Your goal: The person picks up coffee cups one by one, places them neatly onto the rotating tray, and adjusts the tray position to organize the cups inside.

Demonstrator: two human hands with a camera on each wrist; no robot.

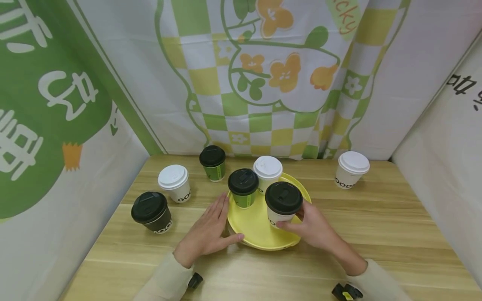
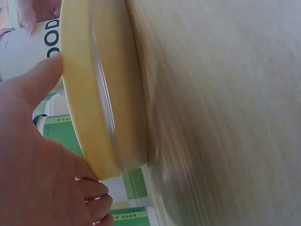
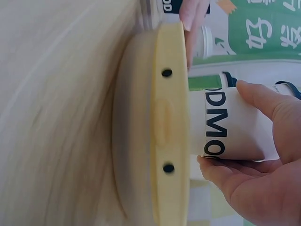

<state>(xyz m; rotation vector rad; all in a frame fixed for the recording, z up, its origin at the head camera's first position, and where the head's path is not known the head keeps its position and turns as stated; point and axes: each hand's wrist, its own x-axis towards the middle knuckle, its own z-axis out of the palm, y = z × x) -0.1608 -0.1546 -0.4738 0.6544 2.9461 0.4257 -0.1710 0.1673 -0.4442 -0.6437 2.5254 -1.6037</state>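
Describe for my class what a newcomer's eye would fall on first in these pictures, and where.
Probably the bright yellow tray, near the middle of the wooden table. At its right side the right hand grips a black-lidded white cup, while the left hand touches the opposite edge. Behind hangs a checked, flowered curtain.

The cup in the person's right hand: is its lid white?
No, the white paper cup in the right hand has a black lid, as the head view shows.
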